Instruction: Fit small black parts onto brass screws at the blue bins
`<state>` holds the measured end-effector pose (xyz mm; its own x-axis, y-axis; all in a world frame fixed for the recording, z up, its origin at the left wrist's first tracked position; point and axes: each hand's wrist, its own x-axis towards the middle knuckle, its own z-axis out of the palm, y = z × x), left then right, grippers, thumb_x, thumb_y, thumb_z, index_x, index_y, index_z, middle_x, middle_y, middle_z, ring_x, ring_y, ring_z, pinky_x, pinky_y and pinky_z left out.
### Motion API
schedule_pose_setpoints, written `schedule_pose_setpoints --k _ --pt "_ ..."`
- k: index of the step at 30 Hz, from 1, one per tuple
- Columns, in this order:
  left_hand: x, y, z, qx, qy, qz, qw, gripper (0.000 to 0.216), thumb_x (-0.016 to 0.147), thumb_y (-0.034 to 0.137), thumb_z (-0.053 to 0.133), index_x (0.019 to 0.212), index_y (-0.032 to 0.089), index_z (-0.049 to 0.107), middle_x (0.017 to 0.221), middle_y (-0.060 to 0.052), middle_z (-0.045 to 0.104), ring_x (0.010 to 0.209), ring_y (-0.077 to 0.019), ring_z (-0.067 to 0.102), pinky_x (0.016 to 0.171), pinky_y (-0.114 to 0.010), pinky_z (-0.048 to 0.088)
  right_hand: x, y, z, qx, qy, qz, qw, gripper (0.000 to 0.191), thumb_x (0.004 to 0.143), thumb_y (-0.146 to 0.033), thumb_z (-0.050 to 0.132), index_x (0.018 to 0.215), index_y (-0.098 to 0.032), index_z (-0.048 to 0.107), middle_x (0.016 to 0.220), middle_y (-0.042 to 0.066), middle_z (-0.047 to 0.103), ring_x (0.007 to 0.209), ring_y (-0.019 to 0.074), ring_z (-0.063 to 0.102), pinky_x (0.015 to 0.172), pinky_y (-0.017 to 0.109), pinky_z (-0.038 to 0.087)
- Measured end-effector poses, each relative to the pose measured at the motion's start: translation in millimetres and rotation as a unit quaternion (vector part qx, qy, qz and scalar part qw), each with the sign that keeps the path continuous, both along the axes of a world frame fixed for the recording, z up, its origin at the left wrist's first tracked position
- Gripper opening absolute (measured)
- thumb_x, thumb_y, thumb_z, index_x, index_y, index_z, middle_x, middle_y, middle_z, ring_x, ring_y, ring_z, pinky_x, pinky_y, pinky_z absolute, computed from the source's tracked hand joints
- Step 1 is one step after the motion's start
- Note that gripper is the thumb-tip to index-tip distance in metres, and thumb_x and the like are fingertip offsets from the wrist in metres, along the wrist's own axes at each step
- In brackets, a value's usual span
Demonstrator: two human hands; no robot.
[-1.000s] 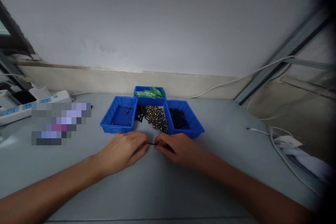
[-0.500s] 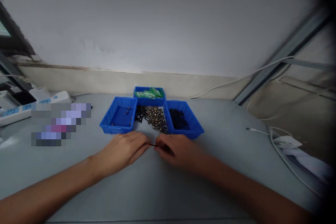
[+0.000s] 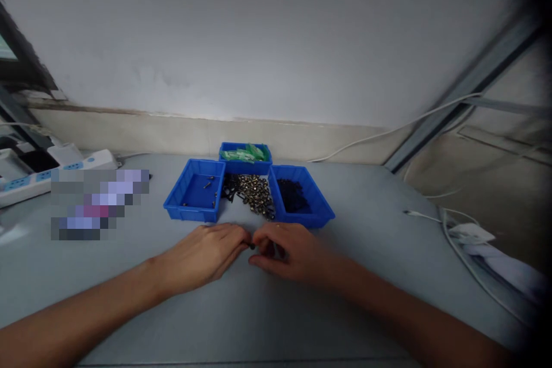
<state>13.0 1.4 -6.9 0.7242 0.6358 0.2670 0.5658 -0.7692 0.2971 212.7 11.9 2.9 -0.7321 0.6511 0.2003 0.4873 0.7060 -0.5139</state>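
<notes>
My left hand [image 3: 213, 250] is closed in a pinch on a small dark screw-like piece [image 3: 252, 246], whose end sticks out to the right of the fingertips. My right hand [image 3: 293, 247] is close beside it, thumb and forefinger parted around that end; whether they touch it I cannot tell. Just beyond both hands lies a pile of small shiny metal fasteners [image 3: 255, 192], with black pieces [image 3: 230, 184] along its left side. A blue bin [image 3: 172, 207] on the left holds several small screws. The right blue bin [image 3: 321, 213] contains small black parts.
A third blue bin [image 3: 245, 165] at the back holds green plastic bags [image 3: 256, 152]. On the left are a white power strip [image 3: 97, 161] and a pixelated object [image 3: 103, 204]. White cables [image 3: 452, 241] lie at the right, and a wall [image 3: 267, 57] rises behind the grey table [image 3: 241, 322].
My right thumb and forefinger have parted from their pinch on the dark piece. Both hands have come slightly nearer to me, and the piece stays in my left fingertips.
</notes>
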Motion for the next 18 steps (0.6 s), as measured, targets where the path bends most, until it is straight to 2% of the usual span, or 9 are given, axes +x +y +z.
schedule_pose_setpoints --k 4,9,15,18 --pt "0.2 -0.8 2.3 -0.006 0.026 0.013 1.0 0.02 0.088 0.022 0.033 0.079 0.015 0.048 0.07 -0.002 0.054 0.061 -0.0127 0.052 0.055 -0.025 0.041 0.4 1.0 0.3 0.047 -0.01 -0.023 0.999 0.015 0.081 -0.03 0.046 0.081 -0.017 0.054 0.068 0.0 0.059 0.061 0.0099 0.053 0.058 0.022 0.037" --pt "-3.2 -0.3 2.2 0.03 -0.007 0.04 0.999 0.021 0.088 0.024 0.033 0.085 0.014 0.051 0.071 -0.003 0.053 0.065 -0.0133 0.053 0.056 -0.025 0.043 1.6 3.1 -1.8 0.049 -0.077 -0.05 0.995 0.011 0.08 -0.025 0.045 0.082 -0.018 0.053 0.065 -0.001 0.058 0.059 0.0114 0.053 0.054 0.022 0.035" --pt "-1.5 -5.2 2.4 0.092 0.002 -0.064 0.994 0.021 0.09 0.022 0.035 0.094 0.015 0.054 0.079 -0.004 0.057 0.073 -0.0145 0.052 0.062 -0.027 0.045 -1.6 1.0 -10.0 0.071 -0.11 0.003 0.991 0.007 0.077 -0.021 0.045 0.073 -0.019 0.05 0.066 0.0 0.059 0.058 0.0128 0.053 0.051 0.024 0.033" --pt "-0.6 -6.6 1.9 0.108 0.016 -0.074 0.991 0.022 0.09 0.022 0.034 0.095 0.014 0.054 0.08 -0.004 0.057 0.073 -0.0146 0.052 0.062 -0.027 0.045 -2.5 0.5 -10.5 0.069 -0.107 0.02 0.992 0.007 0.076 -0.02 0.045 0.07 -0.019 0.05 0.066 0.0 0.059 0.058 0.0125 0.053 0.051 0.024 0.033"
